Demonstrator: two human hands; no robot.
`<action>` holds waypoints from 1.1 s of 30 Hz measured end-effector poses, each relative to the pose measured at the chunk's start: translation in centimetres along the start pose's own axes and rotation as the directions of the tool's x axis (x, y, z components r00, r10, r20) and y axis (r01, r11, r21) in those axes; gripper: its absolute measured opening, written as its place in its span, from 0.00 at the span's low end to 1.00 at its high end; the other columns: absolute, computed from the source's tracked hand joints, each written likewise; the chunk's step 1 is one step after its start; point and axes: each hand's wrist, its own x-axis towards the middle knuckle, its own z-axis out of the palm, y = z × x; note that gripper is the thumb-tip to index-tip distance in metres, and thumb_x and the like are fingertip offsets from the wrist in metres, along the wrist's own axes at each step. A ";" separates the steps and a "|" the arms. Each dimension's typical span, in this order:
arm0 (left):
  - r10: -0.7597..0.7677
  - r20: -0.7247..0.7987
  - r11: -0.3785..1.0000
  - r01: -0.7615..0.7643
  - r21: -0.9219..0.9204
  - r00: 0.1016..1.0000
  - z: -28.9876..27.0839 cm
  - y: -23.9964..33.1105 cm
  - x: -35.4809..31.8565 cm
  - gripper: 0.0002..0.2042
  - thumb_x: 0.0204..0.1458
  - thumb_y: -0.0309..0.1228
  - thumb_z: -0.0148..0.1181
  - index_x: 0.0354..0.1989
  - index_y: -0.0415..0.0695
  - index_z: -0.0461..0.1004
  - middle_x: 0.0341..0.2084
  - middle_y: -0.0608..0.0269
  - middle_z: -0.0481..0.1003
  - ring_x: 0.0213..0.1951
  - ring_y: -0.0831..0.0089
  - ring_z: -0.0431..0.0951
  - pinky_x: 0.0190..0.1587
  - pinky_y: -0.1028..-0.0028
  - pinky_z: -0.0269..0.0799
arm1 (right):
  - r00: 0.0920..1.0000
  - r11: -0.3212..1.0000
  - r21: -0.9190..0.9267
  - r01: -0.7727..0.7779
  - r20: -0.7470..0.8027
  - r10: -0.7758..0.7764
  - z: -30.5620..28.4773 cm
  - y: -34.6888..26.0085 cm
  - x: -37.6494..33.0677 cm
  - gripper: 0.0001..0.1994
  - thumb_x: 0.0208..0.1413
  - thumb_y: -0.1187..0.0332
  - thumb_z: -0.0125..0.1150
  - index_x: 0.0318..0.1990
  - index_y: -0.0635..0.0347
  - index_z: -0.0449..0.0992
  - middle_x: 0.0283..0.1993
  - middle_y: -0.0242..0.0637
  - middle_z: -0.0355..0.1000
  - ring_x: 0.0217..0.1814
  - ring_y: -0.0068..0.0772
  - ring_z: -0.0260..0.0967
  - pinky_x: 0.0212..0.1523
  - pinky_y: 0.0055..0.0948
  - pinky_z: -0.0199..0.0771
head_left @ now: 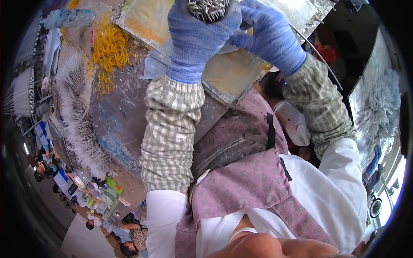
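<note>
Both my hands wear blue knit gloves and checked sleeve covers. My left hand [198, 38] is wrapped around a tight bundle of thin white-grey sticks [209, 8] at the top edge of the view, seen end-on. My right hand [269, 36] reaches in from the right, and its fingers touch the same bundle's side. Under both hands lies a yellowish stained work board [232, 71] on the bench.
A pile of yellow rubber bands [112, 45] lies upper left on the paint-spattered bench [120, 116]. A long row of white sticks [77, 116] fans along the bench's left side. More white sticks [380, 107] are heaped at right. People sit far below left [43, 165].
</note>
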 end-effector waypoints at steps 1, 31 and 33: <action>0.003 -0.004 1.000 -0.003 0.001 1.000 0.0 0.0 -0.3 0.18 0.47 0.22 0.67 0.47 0.36 0.71 0.32 0.61 0.78 0.32 0.75 0.80 0.36 0.76 0.78 | 0.945 0.958 -0.007 0.286 -0.161 -0.284 0.6 0.1 0.5 0.23 0.47 0.64 0.74 0.52 0.53 0.77 0.41 0.39 0.75 0.42 0.41 0.73 0.44 0.34 0.73; 0.015 0.052 0.994 -0.021 0.106 0.999 -0.2 0.4 -0.6 0.24 0.48 0.26 0.68 0.54 0.38 0.69 0.40 0.60 0.78 0.40 0.74 0.80 0.44 0.75 0.77 | 0.976 0.972 -0.153 -0.180 0.092 0.195 -1.1 0.9 -2.4 0.26 0.48 0.52 0.72 0.52 0.52 0.77 0.35 0.38 0.71 0.37 0.40 0.71 0.40 0.38 0.74; 0.055 0.035 0.994 -0.058 0.092 0.998 -0.1 -0.3 0.0 0.19 0.47 0.24 0.70 0.48 0.38 0.71 0.37 0.61 0.79 0.38 0.77 0.80 0.42 0.77 0.79 | 0.969 0.968 -0.132 -0.213 0.096 0.226 -1.0 0.9 -2.4 0.25 0.47 0.53 0.72 0.52 0.52 0.77 0.35 0.38 0.72 0.36 0.40 0.72 0.39 0.37 0.74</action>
